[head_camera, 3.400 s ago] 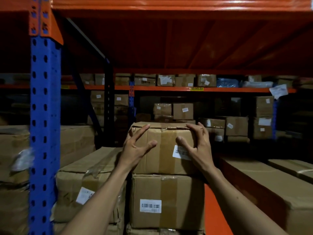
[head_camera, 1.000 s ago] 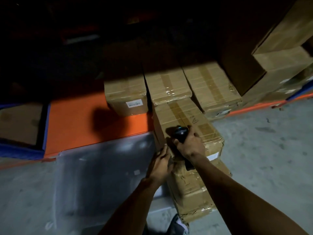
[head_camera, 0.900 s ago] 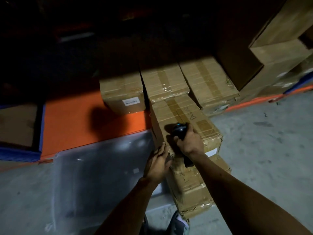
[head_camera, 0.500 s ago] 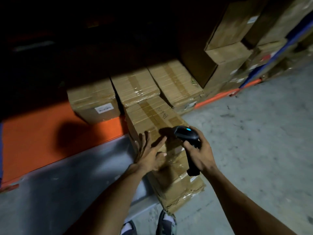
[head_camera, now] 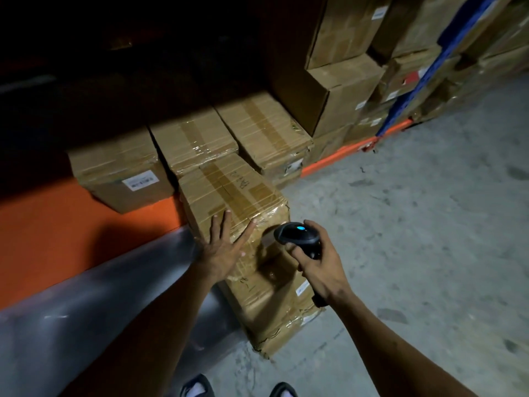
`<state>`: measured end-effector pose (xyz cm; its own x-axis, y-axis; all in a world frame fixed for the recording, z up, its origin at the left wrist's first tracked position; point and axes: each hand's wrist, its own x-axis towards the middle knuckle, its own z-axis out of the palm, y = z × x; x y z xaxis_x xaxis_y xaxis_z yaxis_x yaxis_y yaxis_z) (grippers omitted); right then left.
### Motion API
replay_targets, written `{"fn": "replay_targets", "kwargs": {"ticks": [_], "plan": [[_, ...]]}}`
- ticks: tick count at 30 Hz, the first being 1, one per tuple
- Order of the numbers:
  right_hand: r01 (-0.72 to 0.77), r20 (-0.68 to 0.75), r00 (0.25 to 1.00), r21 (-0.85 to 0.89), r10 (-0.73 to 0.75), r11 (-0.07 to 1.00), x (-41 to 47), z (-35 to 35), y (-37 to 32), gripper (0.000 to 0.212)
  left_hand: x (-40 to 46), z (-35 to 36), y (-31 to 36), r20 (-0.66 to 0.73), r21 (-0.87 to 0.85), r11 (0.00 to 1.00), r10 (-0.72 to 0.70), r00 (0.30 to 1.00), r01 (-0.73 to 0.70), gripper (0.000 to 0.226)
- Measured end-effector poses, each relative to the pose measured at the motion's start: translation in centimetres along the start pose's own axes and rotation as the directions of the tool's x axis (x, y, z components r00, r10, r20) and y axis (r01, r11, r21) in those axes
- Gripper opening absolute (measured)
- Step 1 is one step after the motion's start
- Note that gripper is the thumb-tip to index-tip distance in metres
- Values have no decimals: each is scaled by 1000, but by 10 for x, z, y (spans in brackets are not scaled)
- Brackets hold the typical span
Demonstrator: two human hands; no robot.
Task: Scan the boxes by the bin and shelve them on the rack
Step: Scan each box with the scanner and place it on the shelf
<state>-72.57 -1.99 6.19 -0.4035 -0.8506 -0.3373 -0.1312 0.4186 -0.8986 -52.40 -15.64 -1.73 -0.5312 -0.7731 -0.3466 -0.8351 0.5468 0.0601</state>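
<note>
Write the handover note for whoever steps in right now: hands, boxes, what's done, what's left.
Left hand: open, fingers spread, palm pressed on the top box of the two-box stack by the grey bin.
Right hand: gripping the black scanner, light on, aimed at that box's near end.
Lower box sits under it on the floor.
Done: three taped boxes already stand on the orange rack behind.
Left: finish scanning the top box, shelve it, then do the lower one.
</note>
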Motion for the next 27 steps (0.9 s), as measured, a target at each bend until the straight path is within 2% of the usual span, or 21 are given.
{"fn": "replay_targets", "kwargs": {"ticks": [4, 6, 12, 17, 22, 27], "plan": [[34, 74, 997, -110, -26, 993, 5, -1, 6, 65, -5, 11, -2, -149, 120, 992, 57, 987, -39, 98], [57, 104, 994, -154, -41, 986, 7, -1, 11, 65, -7, 11, -6, -178, 161, 984, 102, 979, -73, 95], [156, 103, 985, -197, -137, 968, 3, -4, 34, 64, -11, 6, -3, -200, 130, 985, 136, 970, -112, 89], [211, 88, 976, -185, -198, 960, -5, -7, 45, 66, -9, 9, -2, -279, 78, 993, 106, 954, -88, 106], [260, 124, 964, -229, -236, 938, -6, -11, 45, 66, -8, 12, -2, -281, 46, 995, 93, 955, -84, 110], [256, 147, 963, -239, -225, 937, 1, -14, 47, 75, -10, 8, -2, -226, 60, 993, 112, 968, -101, 90]]}}
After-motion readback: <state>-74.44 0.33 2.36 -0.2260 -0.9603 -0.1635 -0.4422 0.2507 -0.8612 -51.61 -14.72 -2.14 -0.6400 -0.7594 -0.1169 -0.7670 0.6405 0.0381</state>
